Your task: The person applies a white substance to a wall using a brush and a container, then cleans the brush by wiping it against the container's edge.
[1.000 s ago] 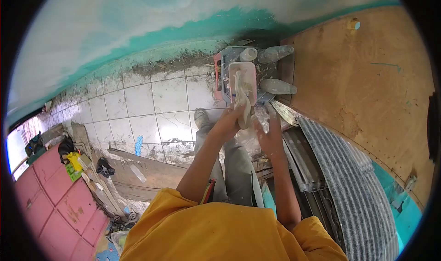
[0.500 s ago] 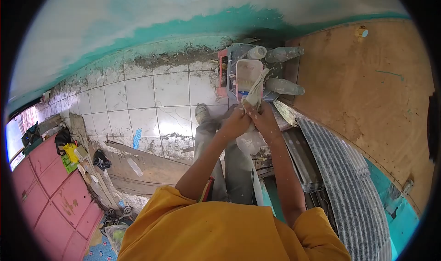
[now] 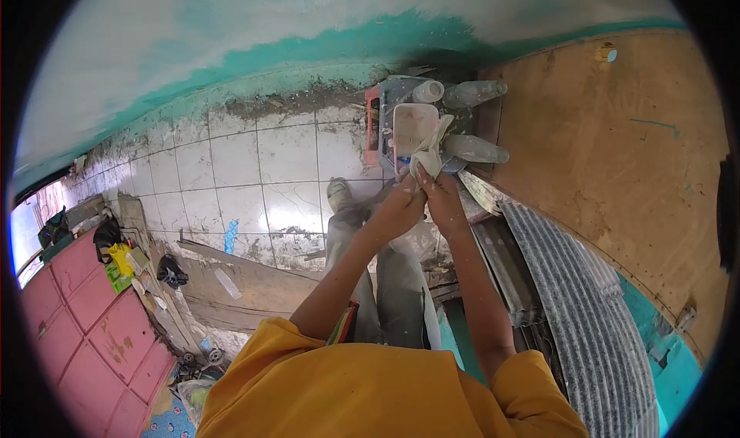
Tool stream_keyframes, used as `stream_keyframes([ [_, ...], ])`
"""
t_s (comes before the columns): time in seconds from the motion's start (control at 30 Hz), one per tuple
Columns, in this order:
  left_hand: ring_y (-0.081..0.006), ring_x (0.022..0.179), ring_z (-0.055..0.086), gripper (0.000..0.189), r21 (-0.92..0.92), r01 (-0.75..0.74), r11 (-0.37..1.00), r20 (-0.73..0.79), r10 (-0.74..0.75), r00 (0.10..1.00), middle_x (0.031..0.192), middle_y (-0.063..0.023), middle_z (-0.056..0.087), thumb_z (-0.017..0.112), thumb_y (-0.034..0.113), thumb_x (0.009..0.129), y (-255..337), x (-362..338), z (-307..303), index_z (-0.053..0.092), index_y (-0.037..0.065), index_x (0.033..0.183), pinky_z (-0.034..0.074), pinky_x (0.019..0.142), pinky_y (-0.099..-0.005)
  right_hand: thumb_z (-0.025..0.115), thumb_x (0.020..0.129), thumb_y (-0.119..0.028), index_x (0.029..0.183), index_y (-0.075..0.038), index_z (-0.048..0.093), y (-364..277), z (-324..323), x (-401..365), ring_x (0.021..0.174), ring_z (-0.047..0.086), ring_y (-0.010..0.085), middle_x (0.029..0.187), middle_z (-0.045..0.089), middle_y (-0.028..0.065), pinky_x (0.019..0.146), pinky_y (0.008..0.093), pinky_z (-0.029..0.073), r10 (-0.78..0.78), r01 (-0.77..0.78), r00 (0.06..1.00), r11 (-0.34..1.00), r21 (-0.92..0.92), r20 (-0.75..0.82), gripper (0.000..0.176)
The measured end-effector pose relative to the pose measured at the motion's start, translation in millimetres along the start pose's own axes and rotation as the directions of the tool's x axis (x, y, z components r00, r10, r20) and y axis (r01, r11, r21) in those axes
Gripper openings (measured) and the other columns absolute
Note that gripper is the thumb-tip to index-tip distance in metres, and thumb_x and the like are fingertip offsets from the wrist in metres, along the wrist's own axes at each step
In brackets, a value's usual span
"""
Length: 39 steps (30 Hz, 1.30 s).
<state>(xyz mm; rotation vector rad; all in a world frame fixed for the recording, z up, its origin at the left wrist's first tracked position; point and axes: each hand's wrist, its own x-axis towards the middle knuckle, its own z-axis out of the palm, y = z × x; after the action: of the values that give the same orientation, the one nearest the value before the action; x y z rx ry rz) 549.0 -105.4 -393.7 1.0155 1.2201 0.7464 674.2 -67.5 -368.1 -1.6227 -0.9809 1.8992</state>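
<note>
We grip a pale, stained cloth (image 3: 428,154) in both fists. Our left hand (image 3: 399,204) and right hand (image 3: 442,199) press side by side, fingers closed around its lower end. Its upper end rises over the near edge of a white tub (image 3: 411,124). The tub sits in a red crate (image 3: 373,130) on the tiled floor (image 3: 285,168), far from us, with plastic bottles (image 3: 476,149) just to its right, beside a plywood board (image 3: 617,145).

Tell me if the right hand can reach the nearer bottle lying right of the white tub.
Probably yes: the bottle lies uncovered just past the right hand, nothing between; but that hand grips the cloth with the left hand.
</note>
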Motion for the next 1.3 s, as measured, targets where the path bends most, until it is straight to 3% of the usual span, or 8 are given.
stream_keyframes([
  [0.1,-0.0272,0.088,0.062,0.023,-0.103,0.000,0.995,0.071,0.007,0.997,0.095,-0.0163,0.060,0.048,0.013,0.098,-14,1,-1,0.051,0.000,0.116,0.050,0.073,-0.0406,0.054,0.099,-0.034,0.110,-0.001,0.062,-20,-8,-6,0.080,0.061,0.0113,0.092,0.065,0.0041,0.072,0.0268,0.049,0.035,-0.038,0.997,0.998,0.040,0.071,0.035],
  [0.17,-0.0158,0.068,0.054,0.036,-0.847,0.324,0.421,0.166,-0.369,0.915,0.081,-0.0031,0.053,0.033,0.036,0.104,42,-7,-2,0.050,0.006,0.113,0.047,0.060,-0.0332,0.055,0.098,-0.036,0.108,-0.003,0.061,-11,-19,-7,0.072,0.060,0.0110,0.087,0.064,0.0032,0.065,0.0261,0.049,0.064,-0.100,0.981,0.975,0.197,0.183,0.035],
  [0.27,-0.0154,0.060,0.049,0.035,-0.871,0.391,0.298,0.331,-0.232,0.915,0.069,-0.0009,0.047,0.034,0.039,0.104,22,1,-6,0.050,0.008,0.098,0.047,0.058,-0.0340,0.054,0.098,-0.040,0.110,-0.006,0.056,-31,-13,-18,0.058,0.056,0.0099,0.077,0.059,0.0011,0.051,0.0239,0.046,0.119,-0.195,0.957,0.940,0.281,0.265,0.036],
  [0.6,-0.0135,0.060,0.049,0.037,-0.609,0.442,0.658,0.237,-0.381,0.894,0.071,-0.0021,0.047,0.036,0.040,0.104,21,7,3,0.052,0.008,0.095,0.047,0.062,-0.0323,0.053,0.098,-0.044,0.090,-0.004,0.060,-43,0,-8,0.042,0.047,0.0093,0.061,0.052,0.0006,0.037,0.0241,0.036,0.242,-0.257,0.963,0.957,0.133,0.114,0.041],
  [0.67,-0.0127,0.068,0.053,0.038,-0.261,0.251,0.932,-0.089,-0.282,0.955,0.080,-0.0038,0.054,0.036,0.038,0.104,15,6,8,0.053,0.004,0.104,0.048,0.065,-0.0293,0.052,0.098,-0.042,0.090,-0.004,0.060,-33,2,-2,0.042,0.047,0.0092,0.061,0.052,0.0007,0.036,0.0243,0.035,0.236,-0.241,0.970,0.963,0.120,0.060,0.039],
  [0.8,-0.0118,0.073,0.055,0.039,-0.424,0.272,0.864,-0.033,-0.315,0.948,0.087,-0.0041,0.057,0.035,0.035,0.105,26,10,12,0.053,0.001,0.109,0.047,0.066,-0.0271,0.049,0.100,-0.035,0.091,-0.004,0.060,-25,-1,13,0.052,0.053,0.0114,0.069,0.057,0.0032,0.043,0.0261,0.040,0.258,-0.258,0.966,0.964,0.063,0.001,0.034],
  [1.0,-0.0193,0.074,0.056,0.044,-0.222,0.161,0.962,-0.102,-0.187,0.977,0.076,-0.0089,0.059,0.033,0.031,0.106,4,24,16,0.057,-0.002,0.091,0.046,0.074,-0.0339,0.045,0.100,-0.026,0.092,-0.002,0.058,1,-7,47,0.072,0.061,0.0183,0.082,0.061,0.0080,0.069,0.0323,0.050,0.194,-0.184,0.981,0.957,0.226,-0.026,0.028],
  [1.3,-0.0119,0.071,0.052,0.039,-0.111,0.168,0.980,-0.088,-0.178,0.980,0.078,-0.0013,0.054,0.036,0.036,0.105,-15,27,12,0.056,0.005,0.095,0.045,0.064,-0.0295,0.047,0.097,-0.021,0.095,-0.002,0.055,15,-16,82,0.074,0.062,0.0219,0.084,0.060,0.0101,0.070,0.0358,0.052,0.262,-0.292,0.956,0.891,0.346,0.133,0.020],
])
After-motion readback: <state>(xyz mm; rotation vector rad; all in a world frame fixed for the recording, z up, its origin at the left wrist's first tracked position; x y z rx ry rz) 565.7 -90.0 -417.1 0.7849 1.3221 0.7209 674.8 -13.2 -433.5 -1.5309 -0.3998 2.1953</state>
